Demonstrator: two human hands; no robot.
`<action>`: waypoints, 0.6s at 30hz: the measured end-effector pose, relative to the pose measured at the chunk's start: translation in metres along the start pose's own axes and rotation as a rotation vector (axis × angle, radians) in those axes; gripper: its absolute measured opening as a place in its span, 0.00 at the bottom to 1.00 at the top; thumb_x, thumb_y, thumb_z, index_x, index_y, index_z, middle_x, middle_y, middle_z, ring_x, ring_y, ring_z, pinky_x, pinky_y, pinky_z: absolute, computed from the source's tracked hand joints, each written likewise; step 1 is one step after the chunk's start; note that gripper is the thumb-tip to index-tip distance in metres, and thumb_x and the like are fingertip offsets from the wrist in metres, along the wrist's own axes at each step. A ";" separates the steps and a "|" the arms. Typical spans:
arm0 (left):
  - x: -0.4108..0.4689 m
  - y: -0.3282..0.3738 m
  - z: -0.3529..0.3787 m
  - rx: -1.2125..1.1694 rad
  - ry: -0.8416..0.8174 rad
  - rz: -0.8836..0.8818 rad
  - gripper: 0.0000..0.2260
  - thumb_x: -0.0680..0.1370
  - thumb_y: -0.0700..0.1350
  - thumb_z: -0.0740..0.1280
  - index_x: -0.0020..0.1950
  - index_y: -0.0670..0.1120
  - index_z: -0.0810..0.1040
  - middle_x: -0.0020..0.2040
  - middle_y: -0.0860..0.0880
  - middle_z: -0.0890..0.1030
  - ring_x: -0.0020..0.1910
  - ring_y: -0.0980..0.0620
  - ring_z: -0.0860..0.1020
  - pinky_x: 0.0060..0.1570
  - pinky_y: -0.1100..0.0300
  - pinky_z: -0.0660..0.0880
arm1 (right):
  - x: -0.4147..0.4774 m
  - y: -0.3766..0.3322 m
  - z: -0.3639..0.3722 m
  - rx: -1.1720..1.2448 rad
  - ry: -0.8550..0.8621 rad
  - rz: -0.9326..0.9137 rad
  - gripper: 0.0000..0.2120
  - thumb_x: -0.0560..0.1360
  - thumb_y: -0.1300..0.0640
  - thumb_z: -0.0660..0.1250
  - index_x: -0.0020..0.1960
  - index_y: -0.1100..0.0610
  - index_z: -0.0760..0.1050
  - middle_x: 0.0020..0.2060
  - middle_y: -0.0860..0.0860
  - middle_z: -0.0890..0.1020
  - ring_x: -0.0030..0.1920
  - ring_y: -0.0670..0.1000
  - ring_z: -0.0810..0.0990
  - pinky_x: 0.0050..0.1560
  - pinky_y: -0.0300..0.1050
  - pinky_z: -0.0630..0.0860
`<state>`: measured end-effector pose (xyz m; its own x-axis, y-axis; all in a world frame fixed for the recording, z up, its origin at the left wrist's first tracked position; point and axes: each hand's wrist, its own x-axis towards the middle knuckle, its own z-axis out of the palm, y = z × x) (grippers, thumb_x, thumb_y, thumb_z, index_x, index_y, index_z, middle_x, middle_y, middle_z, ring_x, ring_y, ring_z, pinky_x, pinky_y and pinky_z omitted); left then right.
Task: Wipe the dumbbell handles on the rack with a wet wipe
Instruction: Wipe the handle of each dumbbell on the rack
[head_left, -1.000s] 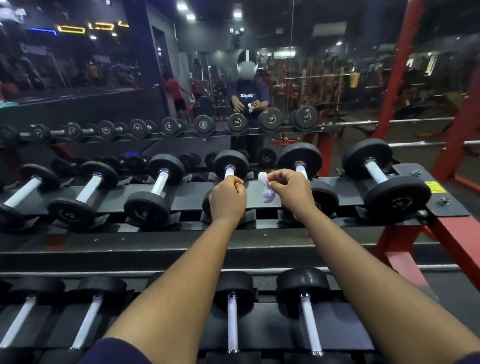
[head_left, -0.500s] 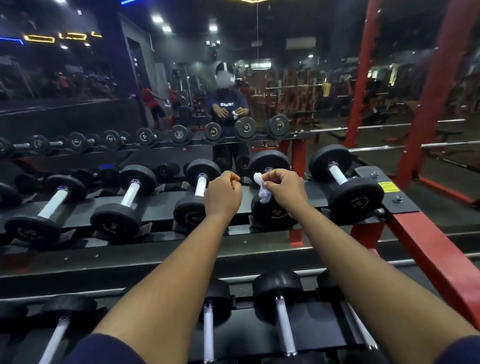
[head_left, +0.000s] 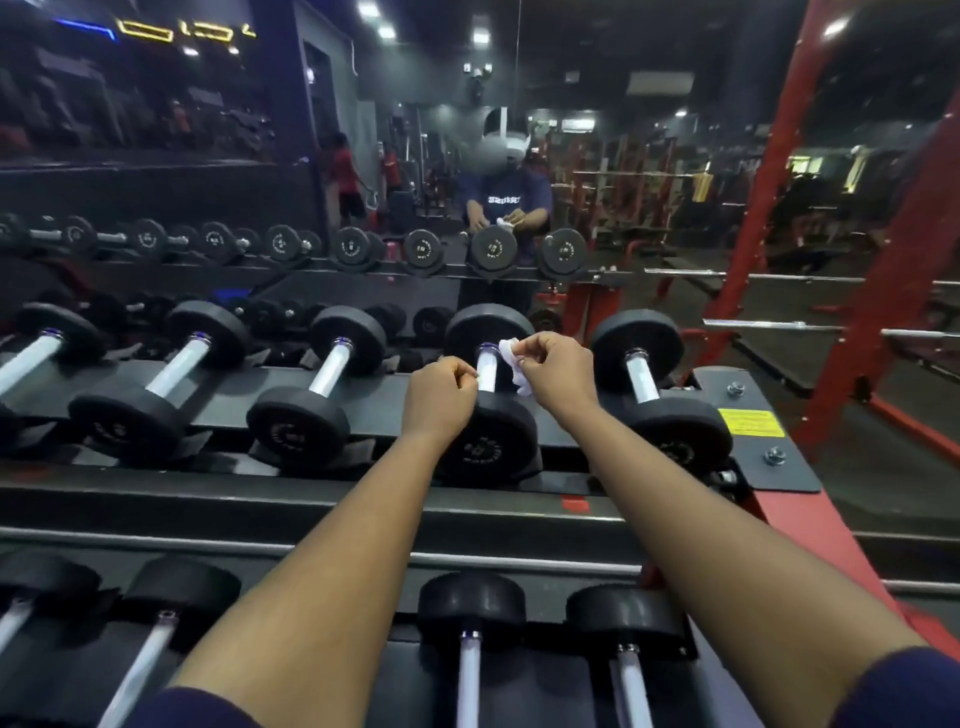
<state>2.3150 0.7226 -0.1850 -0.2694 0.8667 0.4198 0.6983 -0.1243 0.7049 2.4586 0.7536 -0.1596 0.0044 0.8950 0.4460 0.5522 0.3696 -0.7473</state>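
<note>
Black dumbbells with pale metal handles lie in rows on a black rack (head_left: 363, 499) with red side frames. My right hand (head_left: 558, 371) pinches a crumpled white wet wipe (head_left: 515, 366) just right of one upper-row dumbbell handle (head_left: 487, 370). My left hand (head_left: 441, 397) is curled into a fist just left of that same handle, its fingertips close to the metal; whether it holds anything I cannot make out. Both hands hover above that dumbbell's near black head (head_left: 488, 447).
More dumbbells lie to the left (head_left: 327, 374) and right (head_left: 641, 376) on the upper row, and others on the lower row (head_left: 470, 670). A mirror behind reflects a person and a further rack. Red uprights (head_left: 883, 291) stand at the right.
The view has swung so the rack sits further right and closer. Both hands stay near each other with the wipe, now flanking one upper-row handle.
</note>
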 end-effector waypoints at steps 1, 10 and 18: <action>0.001 0.001 0.006 0.014 -0.001 -0.010 0.08 0.76 0.41 0.62 0.44 0.45 0.81 0.39 0.51 0.80 0.39 0.52 0.76 0.39 0.60 0.70 | 0.003 0.004 0.000 -0.015 -0.022 -0.003 0.09 0.74 0.66 0.64 0.49 0.59 0.82 0.44 0.50 0.83 0.38 0.41 0.76 0.32 0.20 0.67; 0.018 -0.002 0.025 0.127 -0.005 -0.032 0.15 0.74 0.48 0.65 0.29 0.45 0.68 0.29 0.49 0.74 0.31 0.50 0.72 0.30 0.58 0.64 | 0.026 0.022 0.032 -0.075 -0.111 0.049 0.07 0.73 0.65 0.66 0.46 0.58 0.82 0.43 0.53 0.83 0.40 0.45 0.75 0.33 0.21 0.66; 0.026 -0.010 0.029 0.089 -0.015 0.154 0.17 0.73 0.42 0.64 0.26 0.47 0.61 0.23 0.52 0.66 0.24 0.54 0.64 0.26 0.61 0.57 | 0.061 0.017 0.074 -0.228 -0.165 0.293 0.09 0.72 0.59 0.66 0.49 0.60 0.82 0.47 0.55 0.84 0.51 0.55 0.80 0.50 0.41 0.75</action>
<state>2.3209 0.7602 -0.1977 -0.1450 0.8479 0.5100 0.7869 -0.2137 0.5789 2.4066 0.8325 -0.1814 0.0654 0.9893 0.1308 0.7183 0.0443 -0.6943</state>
